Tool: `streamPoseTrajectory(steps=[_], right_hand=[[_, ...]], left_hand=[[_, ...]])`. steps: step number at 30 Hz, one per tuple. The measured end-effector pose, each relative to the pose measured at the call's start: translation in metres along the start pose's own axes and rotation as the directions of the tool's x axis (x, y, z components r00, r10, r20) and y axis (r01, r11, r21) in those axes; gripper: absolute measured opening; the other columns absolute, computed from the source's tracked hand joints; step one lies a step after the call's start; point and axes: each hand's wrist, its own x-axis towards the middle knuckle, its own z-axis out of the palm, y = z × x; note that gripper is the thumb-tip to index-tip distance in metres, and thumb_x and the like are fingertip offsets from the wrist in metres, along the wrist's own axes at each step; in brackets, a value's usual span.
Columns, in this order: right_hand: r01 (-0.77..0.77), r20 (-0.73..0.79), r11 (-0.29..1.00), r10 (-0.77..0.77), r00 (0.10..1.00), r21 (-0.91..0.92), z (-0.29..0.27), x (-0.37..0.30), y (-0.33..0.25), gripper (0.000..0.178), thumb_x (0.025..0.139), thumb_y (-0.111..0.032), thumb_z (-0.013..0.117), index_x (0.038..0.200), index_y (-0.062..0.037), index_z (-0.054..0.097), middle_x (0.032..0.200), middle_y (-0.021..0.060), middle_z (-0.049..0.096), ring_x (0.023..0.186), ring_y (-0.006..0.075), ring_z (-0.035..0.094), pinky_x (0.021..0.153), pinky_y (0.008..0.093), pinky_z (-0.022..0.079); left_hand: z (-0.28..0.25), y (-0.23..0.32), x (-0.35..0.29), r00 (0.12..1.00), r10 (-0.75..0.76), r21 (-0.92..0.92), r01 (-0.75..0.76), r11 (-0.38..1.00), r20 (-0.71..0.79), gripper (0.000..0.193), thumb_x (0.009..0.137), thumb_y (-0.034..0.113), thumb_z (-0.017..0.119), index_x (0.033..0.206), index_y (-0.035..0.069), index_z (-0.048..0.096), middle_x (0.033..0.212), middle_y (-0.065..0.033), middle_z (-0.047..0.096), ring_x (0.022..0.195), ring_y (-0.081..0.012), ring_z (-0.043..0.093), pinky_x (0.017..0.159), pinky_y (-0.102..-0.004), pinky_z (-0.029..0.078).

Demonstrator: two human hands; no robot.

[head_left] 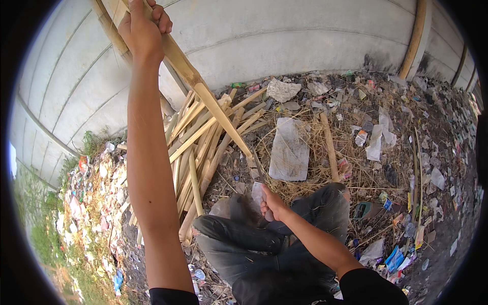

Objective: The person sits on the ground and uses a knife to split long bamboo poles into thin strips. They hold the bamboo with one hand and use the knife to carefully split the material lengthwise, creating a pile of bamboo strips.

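My left hand (145,33), raised at the upper left, is closed around the upper part of a long split bamboo strip (218,109). The strip slants down to the right, its lower tip above the ground before my knees. In my right hand (273,204), low between my legs, is a knife (258,169), its narrow dark blade pointing up and touching or just beside the strip's lower end. My fingers cover most of its handle. Left of my knees lies a pile of split bamboo strips (203,137).
A grey panel wall (290,38) runs behind, with bamboo poles (414,38) upright against it. A flat pale slab (290,150) lies on straw, a bamboo stick (329,145) beside it. A pale rock (283,90) sits near the wall. Litter (401,254) covers the ground.
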Motion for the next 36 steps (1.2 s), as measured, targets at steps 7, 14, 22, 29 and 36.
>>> streamPoseTrajectory(steps=[7, 14, 22, 29, 36], right_hand=[[0.489, 0.229, 0.858, -0.45, 0.863, -0.157, 0.038, -0.028, -0.012, 0.059, 0.103, -0.058, 0.049, 0.07, -0.0083, 0.046, 0.053, 0.0028, 0.044, 0.04, 0.0145, 0.047, 0.041, 0.0319, 0.042], [-0.031, -0.14, 0.989, 0.01, 0.99, -0.146, -0.041, 0.057, 0.058, 0.062, 0.099, -0.061, 0.054, 0.068, -0.0071, 0.049, 0.054, 0.0046, 0.048, 0.042, 0.0172, 0.05, 0.045, 0.0386, 0.046], [0.383, -0.025, 0.889, -0.401, 0.916, -0.251, -0.013, 0.003, 0.001, 0.065, 0.099, -0.063, 0.054, 0.067, -0.0064, 0.05, 0.055, 0.0048, 0.052, 0.043, 0.0163, 0.051, 0.045, 0.0372, 0.046], [0.874, 0.239, 0.484, -0.856, 0.459, 0.055, 0.046, -0.071, -0.083, 0.061, 0.106, -0.06, 0.041, 0.088, -0.003, 0.053, 0.063, 0.0042, 0.052, 0.052, 0.0143, 0.054, 0.051, 0.0313, 0.045], [0.547, 0.008, 0.821, -0.554, 0.833, -0.165, 0.005, 0.031, 0.032, 0.062, 0.1, -0.063, 0.05, 0.074, -0.006, 0.047, 0.056, 0.0042, 0.047, 0.043, 0.0154, 0.043, 0.045, 0.0323, 0.039]], left_hand=[[0.003, 0.0, -0.002, 1.0, 0.004, -0.013, -0.004, 1.0, 0.019, 0.042, 0.108, 0.038, 0.045, 0.093, -0.001, 0.052, 0.07, -0.0066, 0.047, 0.054, -0.0151, 0.04, 0.054, -0.0323, 0.037], [0.005, 0.002, -0.004, 1.0, -0.019, -0.019, 0.018, 1.0, -0.018, 0.04, 0.107, 0.037, 0.047, 0.095, -0.001, 0.052, 0.072, -0.0075, 0.048, 0.054, -0.0152, 0.041, 0.054, -0.0328, 0.038], [-0.027, -0.019, 0.014, 0.969, 0.134, 0.205, -0.091, 0.974, -0.206, 0.038, 0.104, 0.037, 0.053, 0.089, 0.002, 0.05, 0.072, -0.0048, 0.053, 0.056, -0.0116, 0.046, 0.056, -0.0319, 0.043], [-0.019, -0.017, 0.004, 0.958, 0.14, 0.393, -0.032, 0.919, -0.25, 0.041, 0.104, 0.04, 0.05, 0.086, 0.003, 0.054, 0.058, -0.0018, 0.048, 0.053, -0.0133, 0.048, 0.052, -0.0311, 0.041], [-0.023, -0.002, -0.004, 0.945, 0.204, 0.469, -0.064, 0.881, -0.255, 0.05, 0.105, 0.043, 0.046, 0.096, -0.004, 0.059, 0.064, -0.007, 0.053, 0.059, -0.0189, 0.054, 0.056, -0.0355, 0.044]])
